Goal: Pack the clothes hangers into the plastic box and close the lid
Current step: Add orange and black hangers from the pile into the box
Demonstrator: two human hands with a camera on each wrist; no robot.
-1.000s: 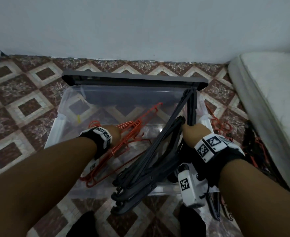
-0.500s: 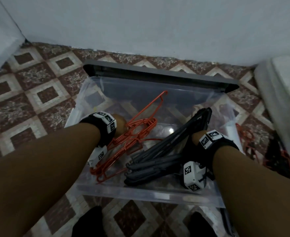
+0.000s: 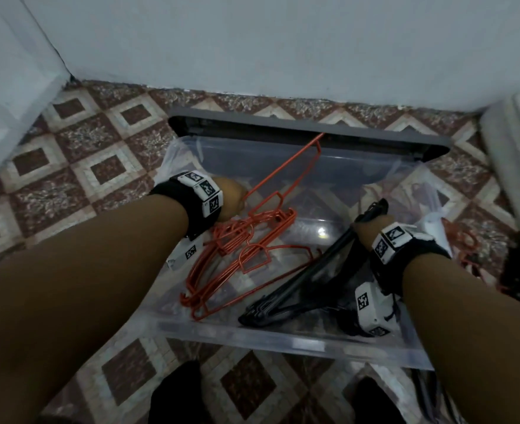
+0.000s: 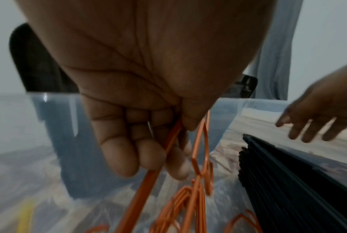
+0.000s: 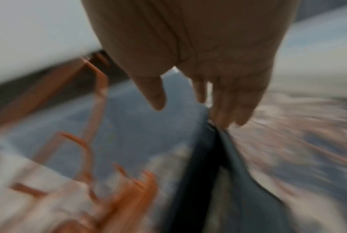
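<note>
Inside the clear plastic storage box [image 3: 292,342] on the tiled floor [image 3: 78,166], the left hand [image 4: 148,94] curls its fingers [image 4: 118,157] around a thin orange wire hanger [image 4: 140,189] atop the orange pile. The right hand [image 5: 204,63], fingers [image 5: 228,107] straight and released, hovers at the stacked black plastic hangers [image 3: 301,289] lying in the box's right side; the dark grey lid [image 3: 313,133] stands open behind.
</note>
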